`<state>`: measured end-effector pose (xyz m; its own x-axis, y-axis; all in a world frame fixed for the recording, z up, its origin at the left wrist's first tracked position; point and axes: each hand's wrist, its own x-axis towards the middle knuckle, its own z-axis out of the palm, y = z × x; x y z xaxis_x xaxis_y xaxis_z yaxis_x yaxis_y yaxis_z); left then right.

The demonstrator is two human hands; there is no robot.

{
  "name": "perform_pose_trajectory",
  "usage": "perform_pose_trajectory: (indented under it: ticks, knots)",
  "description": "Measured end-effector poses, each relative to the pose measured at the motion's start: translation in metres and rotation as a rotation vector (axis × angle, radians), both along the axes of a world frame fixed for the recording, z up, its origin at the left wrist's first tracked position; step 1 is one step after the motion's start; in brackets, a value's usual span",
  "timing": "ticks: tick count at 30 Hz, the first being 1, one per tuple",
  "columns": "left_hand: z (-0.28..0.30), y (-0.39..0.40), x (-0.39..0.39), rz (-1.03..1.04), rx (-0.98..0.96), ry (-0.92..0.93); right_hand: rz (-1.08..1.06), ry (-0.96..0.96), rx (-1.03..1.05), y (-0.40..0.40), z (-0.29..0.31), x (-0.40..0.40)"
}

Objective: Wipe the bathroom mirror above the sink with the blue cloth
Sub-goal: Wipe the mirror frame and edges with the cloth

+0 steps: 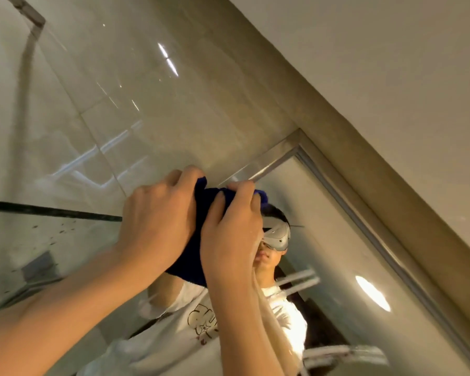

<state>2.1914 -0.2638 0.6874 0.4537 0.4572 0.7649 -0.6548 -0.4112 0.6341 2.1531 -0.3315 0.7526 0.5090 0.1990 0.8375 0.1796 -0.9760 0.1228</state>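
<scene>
Dark blue cloth (193, 248) bunched against the mirror (323, 221) near its top edge (metal-framed, spotted glass)

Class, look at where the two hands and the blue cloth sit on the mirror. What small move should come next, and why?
Probably slide the blue cloth sideways and down along the mirror. Both the left hand and the right hand press it at the top edge, by the frame, so that strip is being covered, while dark specks show on the glass lower left.
</scene>
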Motion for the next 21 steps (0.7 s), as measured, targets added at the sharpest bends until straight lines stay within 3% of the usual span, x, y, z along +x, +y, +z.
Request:
perform_pose_trajectory:
  ticks: [5, 10, 14, 21]
  knots:
    - [0.011, 0.008, -0.003, -0.118, -0.101, 0.114, -0.047, 0.162, -0.041, 0.007, 0.019, -0.011]
    - [0.096, 0.021, -0.011, -0.386, -0.311, -0.121, -0.008, -0.058, 0.130, 0.010, 0.087, -0.028]
    - [0.147, 0.026, 0.004, -0.521, -0.212, -0.112, -0.039, -0.041, 0.160, 0.020, 0.124, -0.017]
    - [0.105, 0.039, 0.033, -0.674, -0.117, -0.082, 0.002, -0.119, 0.165, 0.008, 0.071, 0.001]
